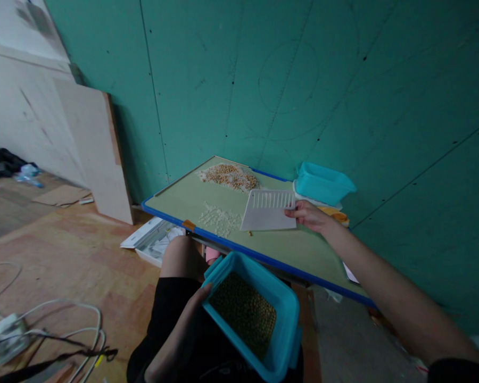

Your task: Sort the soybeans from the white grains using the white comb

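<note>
My right hand [309, 215] is closed on the right edge of a white slotted scraper [268, 217], held over the tabletop [303, 255]. Just left of its lower edge lies a scatter of white grains [220, 219], with a stray yellowish bean [250, 233] close by. Farther back is a pile of yellow beans mixed with white grains [229, 176]. My left hand [201, 299] grips the left rim of a turquoise plastic container [289, 311] in front of my lap. Inside it are green beans [237, 303] and yellowish beans [265, 315]. The left fingers are partly hidden.
Another turquoise container [325, 183] stands at the table's back right, beside an orange-yellow cloth-like item [335, 214]. A green panel wall [207, 85] rises directly behind. An open white box [155, 242] sits on the floor at left; cables and a power strip [6, 332] lie lower left.
</note>
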Demonstrator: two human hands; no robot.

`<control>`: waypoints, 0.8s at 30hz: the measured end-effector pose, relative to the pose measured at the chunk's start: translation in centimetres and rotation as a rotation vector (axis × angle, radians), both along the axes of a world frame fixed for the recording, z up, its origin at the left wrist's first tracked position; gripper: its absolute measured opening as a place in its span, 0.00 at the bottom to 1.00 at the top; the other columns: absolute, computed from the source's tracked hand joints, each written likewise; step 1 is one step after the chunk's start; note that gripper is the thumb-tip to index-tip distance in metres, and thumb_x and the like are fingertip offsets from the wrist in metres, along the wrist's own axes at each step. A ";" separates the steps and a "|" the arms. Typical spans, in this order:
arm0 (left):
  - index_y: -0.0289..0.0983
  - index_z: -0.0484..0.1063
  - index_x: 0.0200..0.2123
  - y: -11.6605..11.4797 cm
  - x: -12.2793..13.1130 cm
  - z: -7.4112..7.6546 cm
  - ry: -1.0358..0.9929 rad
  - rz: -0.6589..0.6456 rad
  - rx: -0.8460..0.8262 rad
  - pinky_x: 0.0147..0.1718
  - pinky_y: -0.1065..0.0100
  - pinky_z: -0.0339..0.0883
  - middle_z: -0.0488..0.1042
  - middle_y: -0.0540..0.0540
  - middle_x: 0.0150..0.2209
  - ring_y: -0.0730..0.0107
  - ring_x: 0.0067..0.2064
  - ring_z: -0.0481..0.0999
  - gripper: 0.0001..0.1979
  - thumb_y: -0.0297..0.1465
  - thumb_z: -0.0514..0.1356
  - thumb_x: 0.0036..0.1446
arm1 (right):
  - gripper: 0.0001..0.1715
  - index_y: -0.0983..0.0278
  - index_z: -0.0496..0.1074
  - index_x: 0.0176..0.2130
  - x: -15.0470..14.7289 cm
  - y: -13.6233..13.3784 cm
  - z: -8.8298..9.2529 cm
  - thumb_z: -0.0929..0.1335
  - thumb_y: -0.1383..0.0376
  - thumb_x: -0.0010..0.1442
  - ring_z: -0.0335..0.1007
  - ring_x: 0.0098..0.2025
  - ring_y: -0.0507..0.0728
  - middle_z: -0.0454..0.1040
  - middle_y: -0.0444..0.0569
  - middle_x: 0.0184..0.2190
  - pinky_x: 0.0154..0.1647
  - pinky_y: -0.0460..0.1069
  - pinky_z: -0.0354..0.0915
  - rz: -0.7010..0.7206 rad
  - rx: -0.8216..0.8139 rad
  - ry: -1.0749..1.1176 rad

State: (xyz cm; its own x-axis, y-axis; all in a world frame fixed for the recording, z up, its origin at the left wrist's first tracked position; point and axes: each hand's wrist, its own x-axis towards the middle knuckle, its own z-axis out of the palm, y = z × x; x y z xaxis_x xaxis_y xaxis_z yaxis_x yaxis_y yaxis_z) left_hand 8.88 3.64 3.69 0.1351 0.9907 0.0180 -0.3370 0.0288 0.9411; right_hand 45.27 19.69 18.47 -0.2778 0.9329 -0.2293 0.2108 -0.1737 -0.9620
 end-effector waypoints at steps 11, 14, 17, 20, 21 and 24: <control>0.51 0.81 0.54 6.7 -2.9 -0.7 0.711 0.066 0.079 0.56 0.45 0.76 0.84 0.42 0.54 0.31 0.69 0.69 0.19 0.46 0.63 0.62 | 0.32 0.62 0.85 0.35 -0.4 -7.7 -0.3 0.87 0.48 0.34 0.85 0.43 0.66 0.88 0.53 0.37 0.49 0.58 0.77 -0.242 0.074 0.014; 0.49 0.81 0.51 6.7 -3.2 -1.0 0.910 0.120 0.067 0.57 0.41 0.75 0.84 0.39 0.53 0.28 0.70 0.69 0.19 0.47 0.62 0.61 | 0.32 0.62 0.85 0.35 -0.7 -9.6 -0.3 0.86 0.45 0.36 0.85 0.43 0.67 0.88 0.55 0.38 0.48 0.58 0.77 -0.285 0.108 0.016; 0.46 0.81 0.47 6.9 -3.2 -1.0 1.086 0.167 0.063 0.58 0.37 0.72 0.84 0.32 0.51 0.25 0.68 0.70 0.16 0.46 0.64 0.60 | 0.34 0.62 0.86 0.37 -0.9 -10.5 -0.2 0.86 0.44 0.36 0.85 0.46 0.68 0.88 0.54 0.39 0.49 0.59 0.77 -0.359 0.190 0.055; 0.47 0.81 0.46 7.1 -3.1 -0.7 1.258 0.194 0.082 0.58 0.39 0.71 0.84 0.33 0.50 0.28 0.64 0.74 0.13 0.42 0.63 0.62 | 0.34 0.62 0.86 0.36 -0.8 -10.3 -0.3 0.86 0.43 0.35 0.84 0.46 0.67 0.88 0.53 0.41 0.51 0.59 0.77 -0.451 0.288 0.048; 0.47 0.81 0.46 7.2 -3.0 -0.5 1.312 0.201 0.094 0.57 0.40 0.71 0.84 0.33 0.49 0.30 0.62 0.76 0.12 0.41 0.62 0.62 | 0.34 0.62 0.86 0.36 -0.7 -10.2 -0.3 0.86 0.43 0.35 0.84 0.46 0.67 0.88 0.53 0.41 0.51 0.59 0.77 -0.468 0.307 0.033; 0.44 0.81 0.43 7.1 -2.9 0.2 1.427 0.218 0.130 0.52 0.40 0.72 0.83 0.28 0.46 0.31 0.54 0.80 0.11 0.37 0.59 0.64 | 0.33 0.63 0.86 0.34 -0.8 -10.3 -0.7 0.85 0.42 0.36 0.85 0.43 0.66 0.88 0.55 0.40 0.49 0.60 0.77 -0.450 0.315 -0.030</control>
State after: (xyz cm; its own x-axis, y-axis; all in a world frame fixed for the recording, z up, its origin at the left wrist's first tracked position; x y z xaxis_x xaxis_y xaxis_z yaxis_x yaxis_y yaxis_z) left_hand 6.01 10.76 3.88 -0.0358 0.9954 0.0889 0.8855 -0.0096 0.4645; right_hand 44.50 9.43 17.76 0.1663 0.9829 0.0785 0.2107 0.0424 -0.9766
